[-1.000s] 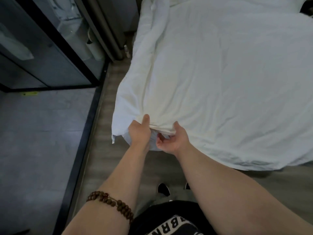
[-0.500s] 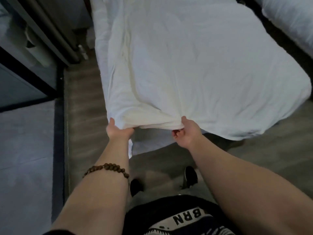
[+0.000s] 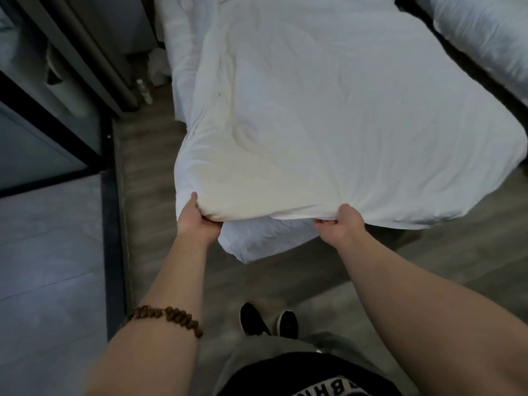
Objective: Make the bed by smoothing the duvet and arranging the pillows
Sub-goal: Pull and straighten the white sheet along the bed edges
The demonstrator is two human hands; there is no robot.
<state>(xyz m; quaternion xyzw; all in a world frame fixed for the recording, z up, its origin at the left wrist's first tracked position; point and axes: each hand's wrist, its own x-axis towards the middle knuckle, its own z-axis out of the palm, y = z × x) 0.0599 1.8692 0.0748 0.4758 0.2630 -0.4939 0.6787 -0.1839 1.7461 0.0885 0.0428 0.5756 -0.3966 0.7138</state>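
A white duvet point(image 3: 328, 110) covers the bed and hangs over its foot end. My left hand point(image 3: 197, 221) grips the duvet's near left corner, thumb on top. My right hand point(image 3: 340, 224) grips the near edge about a forearm's length to the right. The edge between my hands is lifted off the white mattress corner point(image 3: 257, 241) below. Creases run along the duvet's left side. No pillow shows at the head of this bed; that end is cut off at the top.
A second bed with white bedding point(image 3: 485, 32) stands at the upper right across a dark gap. A black-framed glass partition point(image 3: 57, 124) lines the left. Small bottles point(image 3: 144, 91) stand on the floor by the bed's left side. My feet point(image 3: 268, 321) are on grey wood flooring.
My hands have spread apart along the duvet's foot edge and lifted it, exposing the mattress corner. My view has shifted right, bringing the second bed into sight.
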